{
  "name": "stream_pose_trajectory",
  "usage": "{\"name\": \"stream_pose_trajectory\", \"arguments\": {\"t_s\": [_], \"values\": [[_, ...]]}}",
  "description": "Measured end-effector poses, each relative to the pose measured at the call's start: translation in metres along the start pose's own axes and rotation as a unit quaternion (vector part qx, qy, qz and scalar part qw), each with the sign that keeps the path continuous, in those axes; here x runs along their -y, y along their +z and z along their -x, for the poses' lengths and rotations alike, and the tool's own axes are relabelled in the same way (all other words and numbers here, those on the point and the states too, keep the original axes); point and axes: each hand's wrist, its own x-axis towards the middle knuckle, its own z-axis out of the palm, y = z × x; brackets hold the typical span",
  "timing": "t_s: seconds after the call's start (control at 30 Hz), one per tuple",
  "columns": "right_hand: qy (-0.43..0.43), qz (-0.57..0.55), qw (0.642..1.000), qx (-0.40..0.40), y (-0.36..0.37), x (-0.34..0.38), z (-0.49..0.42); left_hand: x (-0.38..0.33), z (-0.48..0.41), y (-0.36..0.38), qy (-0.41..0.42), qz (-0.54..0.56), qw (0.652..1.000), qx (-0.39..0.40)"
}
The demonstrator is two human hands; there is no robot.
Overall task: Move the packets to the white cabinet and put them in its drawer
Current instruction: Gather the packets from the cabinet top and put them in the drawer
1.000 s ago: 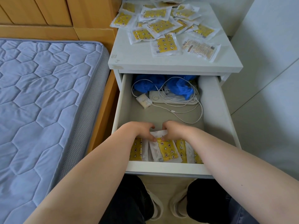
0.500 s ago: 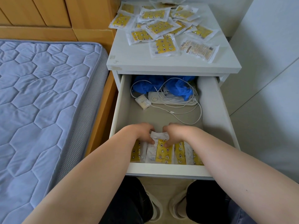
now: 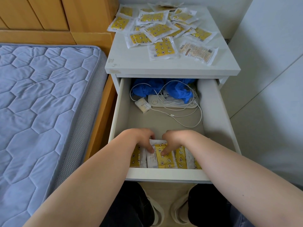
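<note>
Mattress (image 3: 41,104), blue, quilted in hexagons, fills the left of our view beside a honey-coloured wooden bed frame (image 3: 49,15). Next we list the white cabinet (image 3: 131,63), its top drawer (image 3: 164,175) pulled wide open toward us. On the cabinet top lies a loose heap of yellow-and-white sealed plastic packets (image 3: 162,48), overlapping one another. A row of the same packets (image 3: 180,158) stands on edge against the drawer's front wall. Our left hand (image 3: 139,138) and right hand (image 3: 176,139) meet over the middle packet (image 3: 164,161) of that row, each with fingers curled behind its top edge and thumb pressed on its face, pinching it. At the drawer's back we note crumpled blue material (image 3: 178,92), a flat white device (image 3: 172,104), a tangled white cable (image 3: 193,122) and a small white box (image 3: 142,105).
</note>
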Motion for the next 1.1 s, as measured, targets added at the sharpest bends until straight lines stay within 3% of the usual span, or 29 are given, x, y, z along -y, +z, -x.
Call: {"name": "stream_pose_trajectory", "arguments": {"t_s": [0.23, 0.57, 0.77, 1.1], "values": [[0.003, -0.059, 0.998, -0.001, -0.002, -0.011, 0.001, -0.001, 0.002, -0.005, 0.015, 0.007, 1.000, -0.017], [0.005, -0.036, 0.999, -0.010, -0.002, -0.009, 0.001, -0.002, 0.003, -0.007, 0.016, 0.029, 0.999, -0.004], [0.016, 0.040, 0.999, 0.007, 0.000, -0.002, 0.005, -0.003, 0.003, -0.005, 0.030, 0.030, 0.999, 0.015], [0.020, -0.080, 0.996, -0.037, -0.006, -0.015, 0.014, -0.003, 0.003, -0.009, 0.023, 0.059, 0.997, -0.053]]}}
